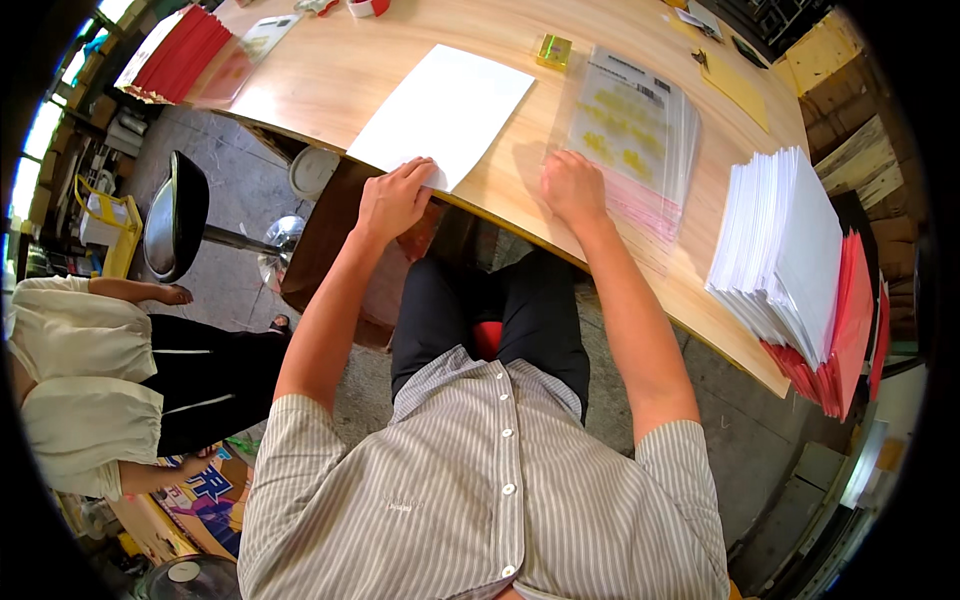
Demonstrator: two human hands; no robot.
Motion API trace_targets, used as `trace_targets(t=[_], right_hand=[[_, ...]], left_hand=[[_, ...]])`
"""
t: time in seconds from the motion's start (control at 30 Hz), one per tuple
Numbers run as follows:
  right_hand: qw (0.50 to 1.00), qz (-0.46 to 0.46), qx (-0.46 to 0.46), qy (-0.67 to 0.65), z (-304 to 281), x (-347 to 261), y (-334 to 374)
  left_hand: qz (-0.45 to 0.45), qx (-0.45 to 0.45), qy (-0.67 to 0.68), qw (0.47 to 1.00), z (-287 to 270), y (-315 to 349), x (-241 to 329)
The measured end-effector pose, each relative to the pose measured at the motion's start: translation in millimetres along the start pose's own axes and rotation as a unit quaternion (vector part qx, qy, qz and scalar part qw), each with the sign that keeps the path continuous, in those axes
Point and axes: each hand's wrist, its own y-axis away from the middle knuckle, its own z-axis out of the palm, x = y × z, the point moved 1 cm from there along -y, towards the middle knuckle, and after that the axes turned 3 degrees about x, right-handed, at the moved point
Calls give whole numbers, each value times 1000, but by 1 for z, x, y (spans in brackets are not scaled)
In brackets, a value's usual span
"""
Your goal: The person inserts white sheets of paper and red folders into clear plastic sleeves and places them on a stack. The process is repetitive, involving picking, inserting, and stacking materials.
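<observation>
A plain white rectangular sheet (450, 115) lies on the wooden table in front of me, its near edge at the table's edge. My left hand (400, 195) is closed on the sheet's near edge, fingers bent over the top; the thumb is mostly hidden. To the right lies a pile of clear plastic bags (630, 120) with yellow patterned print, dark printing at the far end and pinkish near edges. My right hand (574, 188) is closed at the near left side of the pile, fingertips pinching the edge of a bag that sticks out leftward.
White flat pieces (780, 240) stand stacked at the table's right edge, with red ones (850, 310) beside them. A small yellow box (553, 51) sits beyond the bags. Red-edged stacks (180, 55) fill the far left corner. A black stool (175, 215) and a seated person (85, 370) are at left.
</observation>
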Motion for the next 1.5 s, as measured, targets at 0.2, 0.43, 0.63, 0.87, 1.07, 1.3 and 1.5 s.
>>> trace_targets(t=[0.2,0.43,0.63,0.87,1.07,1.3,1.5], right_hand=[[998,58,0,-10,-5,3,-3],[981,104,4,-162,-11,16,-8],[957,144,-21,-252,-22,18,-9],[885,205,-66,-412,-12,35,-12],[831,239,-93,-494,-16,44,-14],[907,199,-154,-339,-36,40,-8],[963,134,-89,-215,-34,44,-6]], left_hand=[[3,1,5,1000,1,0,-2],[7,0,-5,1000,2,2,-4],[-8,-5,-17,1000,3,4,-4],[-5,-12,-15,1000,3,1,-2],[-11,-13,-12,1000,2,2,-2],[-9,-14,-10,1000,2,3,-3],[2,-1,-5,1000,2,2,-1]])
